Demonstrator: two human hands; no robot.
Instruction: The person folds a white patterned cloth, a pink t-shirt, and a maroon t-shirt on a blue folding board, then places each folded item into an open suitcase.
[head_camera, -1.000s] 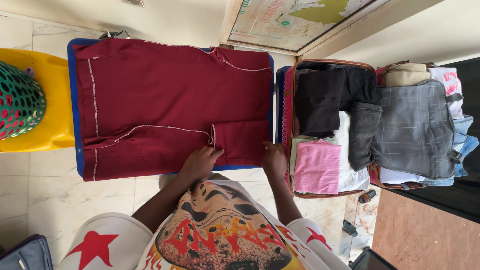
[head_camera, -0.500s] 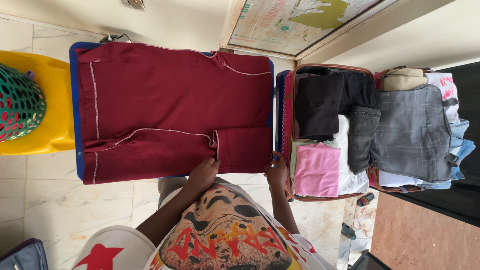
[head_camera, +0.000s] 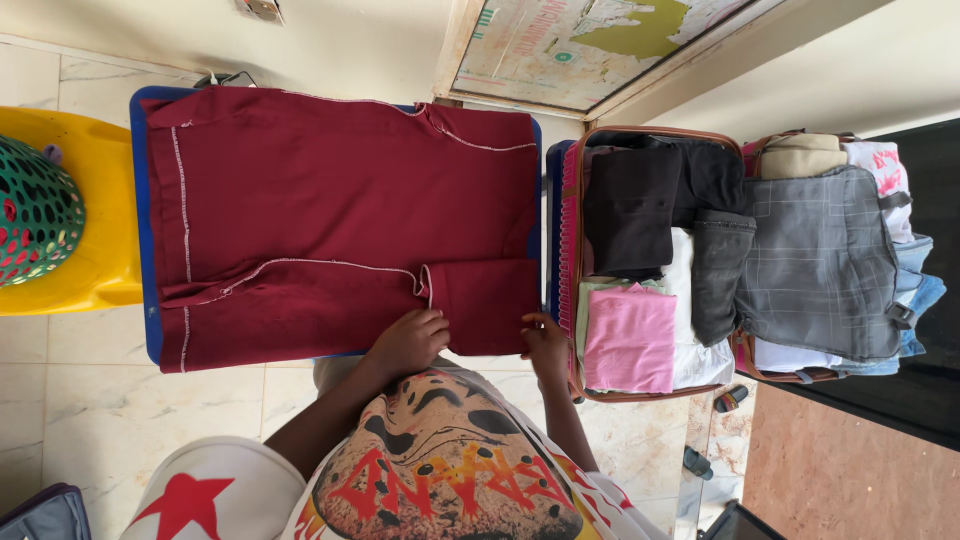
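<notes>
Hands pinch the maroon garment (head_camera: 330, 210): left hand (head_camera: 408, 340) at the folded flap, right hand (head_camera: 545, 343) on its corner; uneven pulling could skew the fold.

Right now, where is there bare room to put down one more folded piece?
Free: the marble floor below the blue table, beside the yellow plastic chair. Crowded: the dark red garment covers the table; the open brown suitcase is packed with folded clothes.
</notes>
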